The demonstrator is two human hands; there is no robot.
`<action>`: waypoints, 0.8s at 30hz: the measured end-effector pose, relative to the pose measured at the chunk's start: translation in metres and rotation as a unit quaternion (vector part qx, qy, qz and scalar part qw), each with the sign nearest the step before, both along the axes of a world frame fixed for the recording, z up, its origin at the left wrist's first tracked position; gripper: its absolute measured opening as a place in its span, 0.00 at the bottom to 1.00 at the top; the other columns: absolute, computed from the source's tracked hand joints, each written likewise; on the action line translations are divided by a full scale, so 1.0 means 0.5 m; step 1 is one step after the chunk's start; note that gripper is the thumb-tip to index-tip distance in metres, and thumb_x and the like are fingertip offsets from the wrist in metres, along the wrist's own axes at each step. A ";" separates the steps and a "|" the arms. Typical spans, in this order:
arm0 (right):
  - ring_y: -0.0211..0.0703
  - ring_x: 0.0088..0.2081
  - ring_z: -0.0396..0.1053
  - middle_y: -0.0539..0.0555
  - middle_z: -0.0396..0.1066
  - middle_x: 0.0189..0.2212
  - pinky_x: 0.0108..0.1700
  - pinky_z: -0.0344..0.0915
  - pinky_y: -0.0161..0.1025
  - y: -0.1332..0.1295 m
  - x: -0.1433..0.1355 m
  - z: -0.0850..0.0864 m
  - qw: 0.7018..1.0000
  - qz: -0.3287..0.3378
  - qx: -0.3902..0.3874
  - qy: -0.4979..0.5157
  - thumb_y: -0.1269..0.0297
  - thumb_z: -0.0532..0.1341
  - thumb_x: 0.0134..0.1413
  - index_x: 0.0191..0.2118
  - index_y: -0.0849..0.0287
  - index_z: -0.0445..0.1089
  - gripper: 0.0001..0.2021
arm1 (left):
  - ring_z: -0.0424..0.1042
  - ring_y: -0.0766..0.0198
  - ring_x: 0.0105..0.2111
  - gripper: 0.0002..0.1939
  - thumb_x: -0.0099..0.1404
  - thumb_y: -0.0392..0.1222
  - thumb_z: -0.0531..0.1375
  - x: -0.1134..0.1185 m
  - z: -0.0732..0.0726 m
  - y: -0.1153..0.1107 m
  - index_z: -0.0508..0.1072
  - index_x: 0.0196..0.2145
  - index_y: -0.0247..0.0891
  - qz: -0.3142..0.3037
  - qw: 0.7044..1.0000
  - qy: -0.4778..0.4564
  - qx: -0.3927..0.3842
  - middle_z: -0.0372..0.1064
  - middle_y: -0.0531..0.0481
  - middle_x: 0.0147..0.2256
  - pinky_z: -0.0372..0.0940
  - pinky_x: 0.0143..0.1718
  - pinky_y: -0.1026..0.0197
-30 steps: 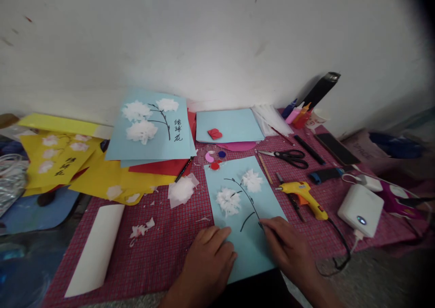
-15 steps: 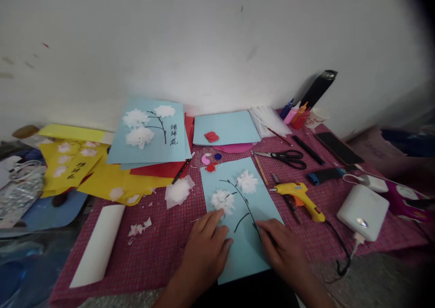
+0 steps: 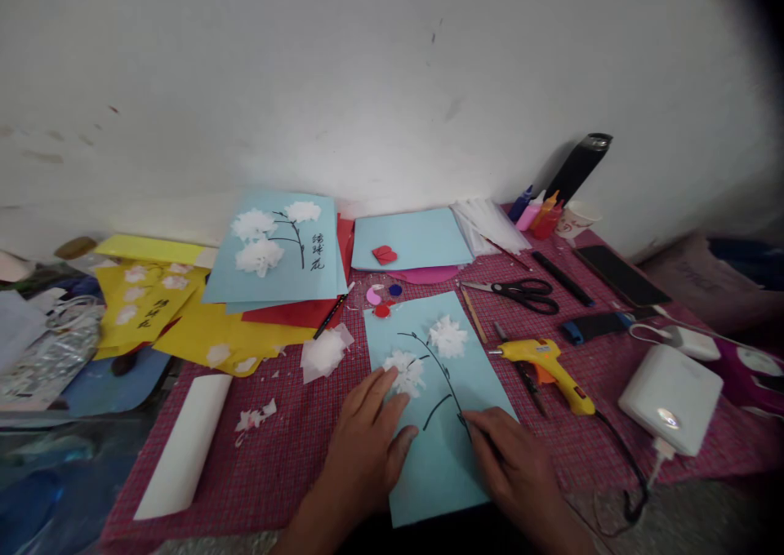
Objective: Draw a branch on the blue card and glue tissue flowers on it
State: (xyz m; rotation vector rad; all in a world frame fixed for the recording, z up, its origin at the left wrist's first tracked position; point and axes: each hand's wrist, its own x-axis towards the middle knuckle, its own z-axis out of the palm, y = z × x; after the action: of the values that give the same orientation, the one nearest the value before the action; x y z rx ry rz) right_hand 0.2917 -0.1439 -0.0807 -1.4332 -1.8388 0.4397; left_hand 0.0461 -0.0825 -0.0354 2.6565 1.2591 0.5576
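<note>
A light blue sheet [image 3: 429,477] lies on the cloth, bearing two white ruffled paper flowers, one farther back [image 3: 447,337] and one to the left [image 3: 404,375], and a thin dark branch [image 3: 442,365] with a side twig. Fingers stretched out, my left hand [image 3: 371,441] rests over the sheet's left edge, its fingertips at the left flower. My right hand [image 3: 511,457] is closed, thumb and index finger together at the lower end of the branch. Whatever lies between those fingertips is hidden.
To the right are a yellow glue gun [image 3: 545,361], scissors [image 3: 520,292], a white power bank [image 3: 672,396] and a phone [image 3: 621,275]. A finished flower card [image 3: 275,281] lies back left. White tissue squares [image 3: 324,351] and a paper roll [image 3: 184,449] sit left.
The view has shifted slightly, so the table things appear a little lower and farther right. My left fingers have spread slightly; my right hand stays at the branch's lower end.
</note>
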 end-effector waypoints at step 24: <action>0.43 0.36 0.73 0.55 0.72 0.35 0.37 0.72 0.39 0.000 -0.001 0.008 1.000 -0.003 0.002 -0.004 0.74 0.56 0.64 0.51 0.55 0.68 0.13 | 0.67 0.53 0.56 0.11 0.67 0.30 0.54 -0.094 -0.025 0.005 0.71 0.43 0.40 0.021 0.995 -0.085 0.048 0.71 0.43 0.53 0.67 0.55 0.44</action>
State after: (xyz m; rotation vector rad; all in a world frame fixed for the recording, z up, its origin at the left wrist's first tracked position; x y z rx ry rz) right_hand 0.2910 -0.1438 -0.0769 -1.4390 -1.8396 0.4287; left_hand -0.0007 -0.0800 -0.0477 2.5981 1.2722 0.8515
